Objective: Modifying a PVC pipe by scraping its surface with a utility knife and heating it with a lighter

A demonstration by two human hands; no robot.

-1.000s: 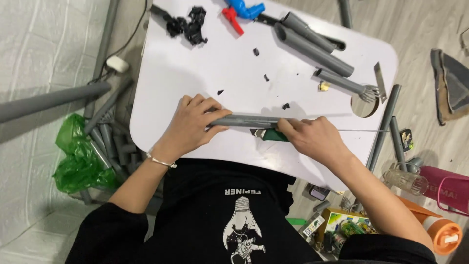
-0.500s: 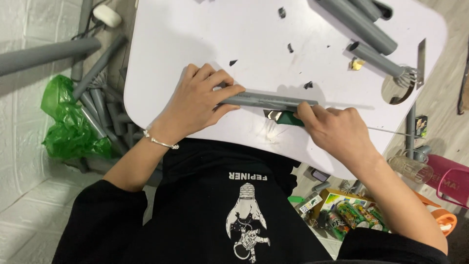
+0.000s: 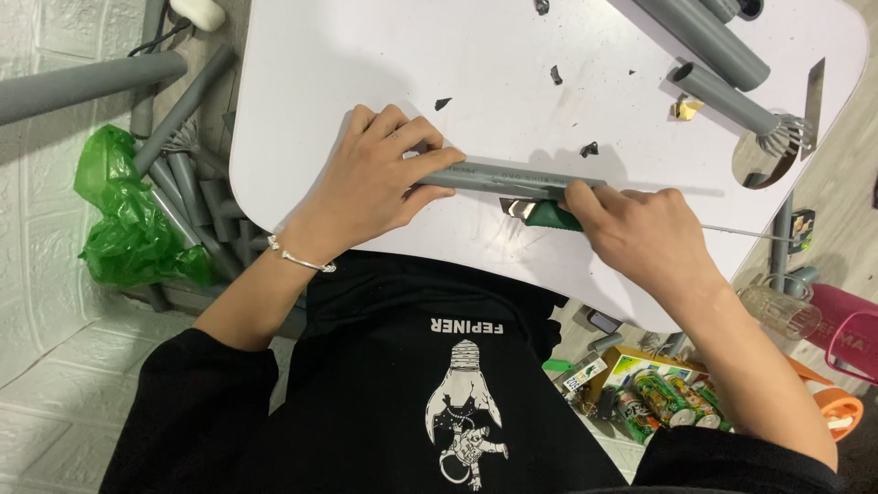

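A: Head view, hand positions?

B: My left hand [image 3: 370, 178] presses a grey pipe [image 3: 508, 179] flat on the white table [image 3: 366, 55], fingers curled over its left end. My right hand [image 3: 645, 233] is closed around a green knife [image 3: 547, 214], blade against the pipe's near side.

A: Pipe location?

B: Lying crosswise near the table's front edge, between both hands.

A: Packages and labels?

B: Green cans [image 3: 672, 402] in an open carton sit on the floor under my right forearm. A crumpled green bag [image 3: 128, 215] lies left of the table beside spare pipes [image 3: 187, 174]. A pink container [image 3: 846, 329] stands at far right; its print is too small to tell.
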